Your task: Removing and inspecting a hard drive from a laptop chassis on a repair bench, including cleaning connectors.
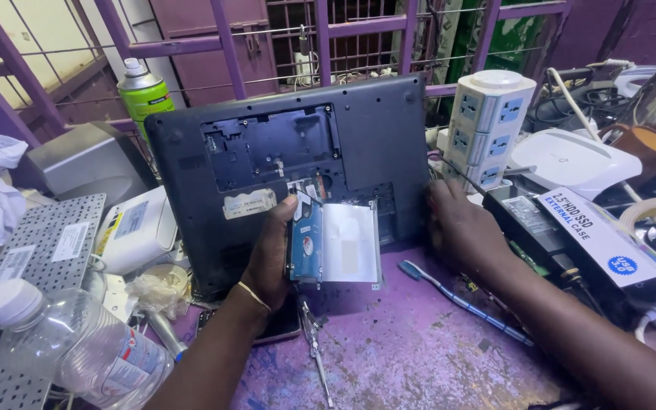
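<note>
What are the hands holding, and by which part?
The left hand grips a hard drive in its bracket by the left edge. The right hand steadies the laptop base at its right edge.

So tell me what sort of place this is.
Probably an electronics repair bench: an opened laptop stands upside down, the left hand holds a hard drive, and a loose keyboard and tweezers lie nearby.

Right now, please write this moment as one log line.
left hand: holds hard drive | right hand: on laptop base edge | laptop base: propped up, underside showing | toothbrush: on purple table
</note>
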